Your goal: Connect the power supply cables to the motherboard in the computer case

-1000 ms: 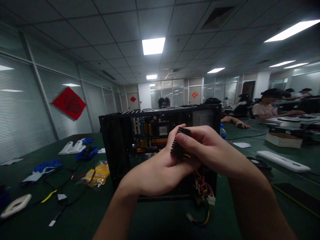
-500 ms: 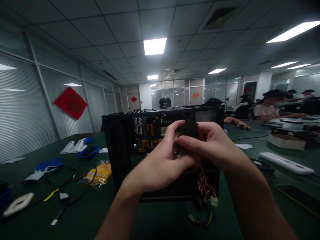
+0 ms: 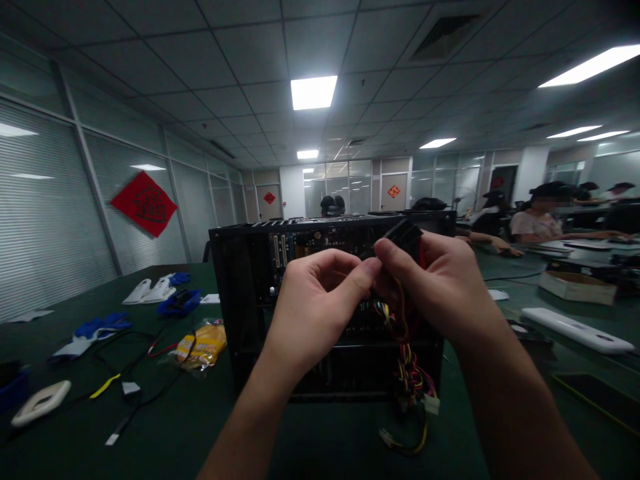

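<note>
An open black computer case [image 3: 240, 293] lies in front of me, its motherboard slots [image 3: 281, 252] showing inside. My right hand [image 3: 440, 280] grips a black cable connector [image 3: 404, 232] between thumb and fingers, in front of the case's upper right. My left hand [image 3: 325, 300] is pinched closed just left of it, thumb against forefinger; what lies between those fingertips is too dark to make out. Yellow and red wires [image 3: 400, 310] hang under my hands. Lower down, a bundle of coloured power cables [image 3: 413, 377] spills out, with a white plug [image 3: 431, 404] at its side.
On the left of the green table lie blue-and-white gloves [image 3: 95, 330], a yellow packet [image 3: 205, 343], black cables [image 3: 150, 393] and a blue tray [image 3: 177, 303]. A white bar-shaped device [image 3: 575, 329] and a cardboard box [image 3: 577, 287] sit right. A co-worker's hand [image 3: 503, 247] rests behind.
My hands have drawn slightly apart; my left hand has moved off the black connector's front. The connector is tilted up and more visible in my right hand.
</note>
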Action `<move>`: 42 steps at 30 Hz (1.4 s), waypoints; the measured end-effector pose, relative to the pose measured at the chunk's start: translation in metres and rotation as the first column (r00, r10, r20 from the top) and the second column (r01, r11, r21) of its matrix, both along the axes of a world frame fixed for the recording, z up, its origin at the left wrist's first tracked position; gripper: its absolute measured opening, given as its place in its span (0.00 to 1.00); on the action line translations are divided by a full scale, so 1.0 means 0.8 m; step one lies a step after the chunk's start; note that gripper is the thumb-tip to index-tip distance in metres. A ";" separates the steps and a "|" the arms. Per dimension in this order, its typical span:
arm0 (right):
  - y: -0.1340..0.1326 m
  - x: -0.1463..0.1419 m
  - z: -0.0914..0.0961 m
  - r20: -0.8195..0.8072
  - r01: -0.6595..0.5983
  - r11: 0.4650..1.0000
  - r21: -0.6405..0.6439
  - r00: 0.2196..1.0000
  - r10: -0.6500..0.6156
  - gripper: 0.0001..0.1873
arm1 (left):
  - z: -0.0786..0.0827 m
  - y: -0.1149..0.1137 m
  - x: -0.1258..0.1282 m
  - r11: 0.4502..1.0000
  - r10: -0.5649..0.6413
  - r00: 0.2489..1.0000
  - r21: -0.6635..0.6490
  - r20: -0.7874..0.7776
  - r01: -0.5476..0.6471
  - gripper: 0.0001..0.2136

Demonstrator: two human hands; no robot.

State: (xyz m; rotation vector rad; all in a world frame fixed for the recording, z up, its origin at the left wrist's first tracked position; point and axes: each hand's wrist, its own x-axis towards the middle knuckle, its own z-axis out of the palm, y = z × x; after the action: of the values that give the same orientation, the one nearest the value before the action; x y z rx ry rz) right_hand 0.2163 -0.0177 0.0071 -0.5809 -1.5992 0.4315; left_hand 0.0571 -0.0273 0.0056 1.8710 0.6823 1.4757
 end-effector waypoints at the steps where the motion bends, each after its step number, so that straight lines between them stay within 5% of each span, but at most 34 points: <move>1: 0.000 -0.002 0.000 0.001 -0.005 1.000 -0.002 1.000 0.005 0.25 | 0.000 0.001 -0.001 1.000 0.031 1.000 0.002 -0.006 -0.031 0.11; 17: 0.007 -0.012 -0.010 -0.035 0.109 0.994 0.032 0.994 -0.108 0.35 | 0.000 0.009 -0.009 0.997 -0.073 0.990 -0.010 0.123 0.075 0.05; 42: 0.017 -0.031 -0.020 -0.211 0.157 0.987 0.018 0.966 -0.150 0.33 | -0.006 0.002 0.009 0.992 0.082 0.982 0.077 0.168 -0.096 0.06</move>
State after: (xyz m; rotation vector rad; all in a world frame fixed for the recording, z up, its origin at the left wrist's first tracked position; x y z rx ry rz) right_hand 0.1918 -0.0044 -0.0089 -0.6080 -1.3479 0.3360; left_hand 0.0642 -0.0254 0.0007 1.7754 0.6407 1.7198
